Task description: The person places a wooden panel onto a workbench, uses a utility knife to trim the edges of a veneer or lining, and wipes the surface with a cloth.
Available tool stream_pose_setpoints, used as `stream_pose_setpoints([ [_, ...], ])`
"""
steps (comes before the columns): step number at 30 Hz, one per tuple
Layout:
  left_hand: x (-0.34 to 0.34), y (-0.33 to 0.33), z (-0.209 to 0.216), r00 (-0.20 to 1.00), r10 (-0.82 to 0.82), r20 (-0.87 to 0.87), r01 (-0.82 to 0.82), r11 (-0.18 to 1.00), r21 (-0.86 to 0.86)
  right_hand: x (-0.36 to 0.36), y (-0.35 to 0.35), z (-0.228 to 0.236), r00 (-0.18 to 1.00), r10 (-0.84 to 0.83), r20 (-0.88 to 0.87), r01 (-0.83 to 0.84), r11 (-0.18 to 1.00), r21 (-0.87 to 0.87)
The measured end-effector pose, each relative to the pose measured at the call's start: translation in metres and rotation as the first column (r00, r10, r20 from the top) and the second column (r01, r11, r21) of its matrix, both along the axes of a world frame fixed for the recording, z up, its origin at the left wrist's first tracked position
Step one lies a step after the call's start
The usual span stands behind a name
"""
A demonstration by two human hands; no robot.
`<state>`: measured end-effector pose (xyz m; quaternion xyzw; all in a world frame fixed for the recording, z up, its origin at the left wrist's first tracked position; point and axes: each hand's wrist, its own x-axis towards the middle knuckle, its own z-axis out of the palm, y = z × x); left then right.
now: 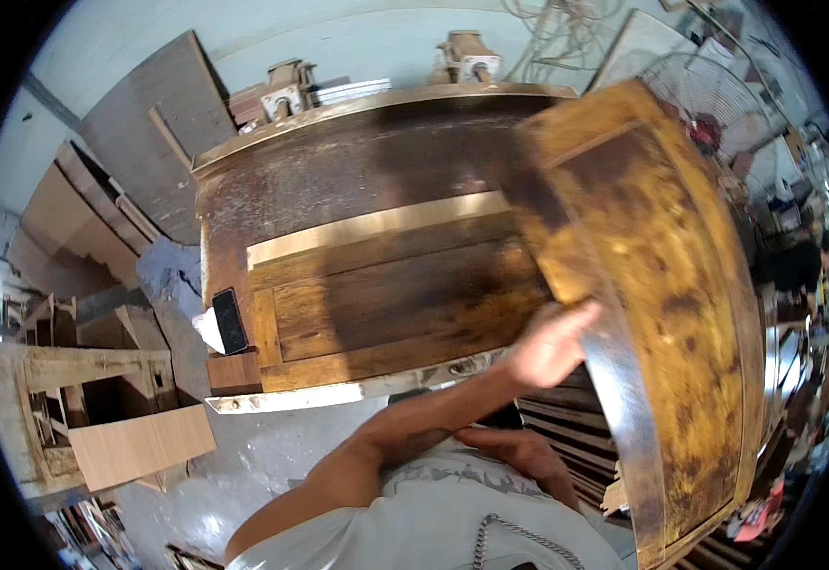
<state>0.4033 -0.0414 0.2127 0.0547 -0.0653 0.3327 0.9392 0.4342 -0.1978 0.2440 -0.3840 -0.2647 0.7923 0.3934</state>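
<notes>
My left hand (552,350) reaches across to the near edge of a large framed wooden door panel (680,304), stained yellow-brown with dark patches. Its fingers look stretched out over that edge, slightly smeared by motion; whether they press on it I cannot tell. The panel stands tilted at the right, overlapping the workbench. On the bench lies a second framed wooden panel (395,304), darker brown and partly in shadow. Only part of my right arm (528,461) shows, bent near my body behind the left forearm; the right hand is hidden.
The workbench (339,171) has a raised back edge, with two clamp-like machine parts (286,90) behind it. A phone (229,321) lies on its left end. A cabinet frame (44,380) stands at left, a wire-guarded fan (709,100) at far right. Slatted wood (566,418) lies below the bench.
</notes>
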Motion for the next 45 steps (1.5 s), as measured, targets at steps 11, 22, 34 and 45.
stream_pose_setpoints([
  [11, -0.239, 0.147, -0.072, 0.574, 0.516, -0.635, -0.758, 0.628, -0.175, 0.002, 0.235, -0.102, 0.756, -0.492, -0.433, 0.572, 0.817, 0.071],
  [22, -0.372, 0.177, -0.016, -0.408, 0.400, -0.821, -0.844, 0.177, 0.506, -0.031, 0.346, -0.133, 0.788, -0.448, -0.422, 0.408, 0.893, -0.187],
  [34, -0.213, 0.323, 0.082, -0.129, 0.837, -0.531, 0.783, 0.414, 0.463, -0.006, 0.209, -0.123, 0.915, -0.309, -0.258, 0.228, 0.926, -0.301],
  [45, -0.213, 0.268, 0.088, -0.073, 0.932, -0.355, 0.718, 0.296, 0.630, -0.041, 0.163, -0.035, 0.899, -0.437, -0.029, 0.436, 0.899, -0.035],
])
